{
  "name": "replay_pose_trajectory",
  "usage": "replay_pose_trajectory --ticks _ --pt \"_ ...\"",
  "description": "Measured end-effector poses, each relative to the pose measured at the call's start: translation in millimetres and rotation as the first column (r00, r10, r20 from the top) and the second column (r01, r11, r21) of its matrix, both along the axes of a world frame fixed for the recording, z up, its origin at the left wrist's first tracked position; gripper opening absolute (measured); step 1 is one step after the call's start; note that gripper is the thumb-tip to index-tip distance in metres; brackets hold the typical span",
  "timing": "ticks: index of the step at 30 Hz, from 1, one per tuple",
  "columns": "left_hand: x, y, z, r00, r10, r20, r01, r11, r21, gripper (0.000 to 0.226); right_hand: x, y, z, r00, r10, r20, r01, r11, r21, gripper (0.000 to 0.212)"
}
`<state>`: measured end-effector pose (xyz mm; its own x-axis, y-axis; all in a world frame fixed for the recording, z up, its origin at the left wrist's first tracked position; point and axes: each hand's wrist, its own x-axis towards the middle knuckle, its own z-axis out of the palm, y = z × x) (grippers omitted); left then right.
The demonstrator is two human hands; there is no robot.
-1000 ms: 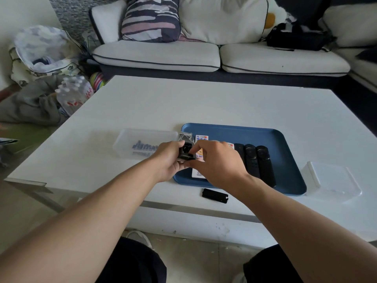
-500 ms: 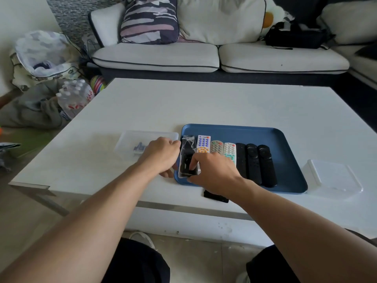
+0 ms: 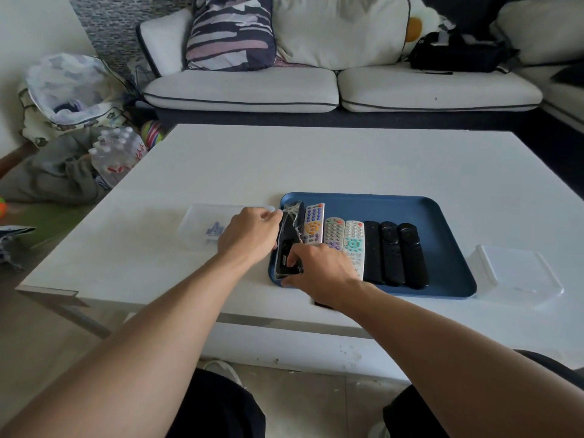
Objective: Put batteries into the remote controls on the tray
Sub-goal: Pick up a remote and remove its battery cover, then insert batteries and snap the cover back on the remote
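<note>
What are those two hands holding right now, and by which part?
Both are on the plastic-wrapped black remote at the tray's left end: the left hand along its left edge, the right hand at its near end.

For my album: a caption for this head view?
Both hands set a plastic-wrapped remote at the blue tray's left end.

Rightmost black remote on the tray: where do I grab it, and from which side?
Pinch the rightmost black remote across its long edges near the near end, coming from the right: bare blue tray lies there, while another black remote crowds its left.
</note>
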<state>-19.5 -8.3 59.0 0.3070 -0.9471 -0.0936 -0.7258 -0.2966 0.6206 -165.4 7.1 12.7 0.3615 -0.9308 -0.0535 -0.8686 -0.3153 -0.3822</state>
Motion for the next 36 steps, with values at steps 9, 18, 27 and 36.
replay_pose_trajectory --ticks 9,18,27,36 --pt "-9.1 -9.6 -6.7 0.998 -0.022 -0.051 0.021 1.000 -0.010 0.038 9.9 -6.4 -3.4 0.999 -0.029 -0.019 0.030 0.999 0.027 0.021" --pt "-24.3 -14.4 -20.8 0.948 -0.318 -0.024 0.317 0.948 -0.022 0.028 -26.8 -17.6 4.2 0.972 -0.206 -0.113 0.205 0.979 -0.016 0.035" --pt "-83.8 -13.1 -24.3 0.845 -0.534 0.009 0.533 0.844 0.055 0.038 -113.6 -15.5 33.7 0.917 -0.398 -0.017 0.398 0.917 0.028 0.027" --pt "-187.0 -12.2 -33.2 0.681 -0.732 -0.032 0.732 0.682 -0.014 0.084 -269.7 11.7 63.8 0.722 -0.659 -0.210 0.679 0.734 0.033 0.043"
